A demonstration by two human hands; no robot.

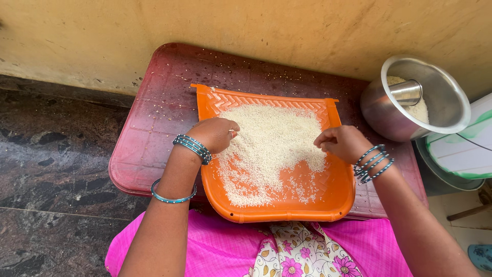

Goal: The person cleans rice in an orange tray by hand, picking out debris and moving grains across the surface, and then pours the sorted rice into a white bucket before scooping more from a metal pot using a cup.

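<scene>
**Both hands in the rice on an orange tray**

The left hand (pixel 214 134) rests on the near-left part of the orange winnowing tray (pixel 287 210), its fingers (pixel 231 134) curled in a loose fist with the tips down on the grain. I cannot tell whether anything is pinched between them. The right hand (pixel 342 143) sits at the opposite edge of the heap, fingers (pixel 323 142) bunched together and pointing down into the rice (pixel 269 141) as if pinching at it; what they hold, if anything, is too small to see.

The rice lies between the two sets of fingers, spread thick toward the far, ribbed end of the tray and thinning to scattered grains on the side nearest the body. The tray sits on a dark red plastic worktop (pixel 154 128), its near lip overhanging toward the person's pink-clad lap.

Beyond the right fingers, well apart from them, stands a steel pot (pixel 382 110) tilted toward the camera, with more rice and a small steel cup (pixel 406 92) inside.

Risks, as I judge them: the tray's near edge is low and hangs past the worktop, so a hard sweep toward the body could push grain over the lip. A downward press at that edge could tip the tray. A wide swing of the right arm could knock the pot.
</scene>
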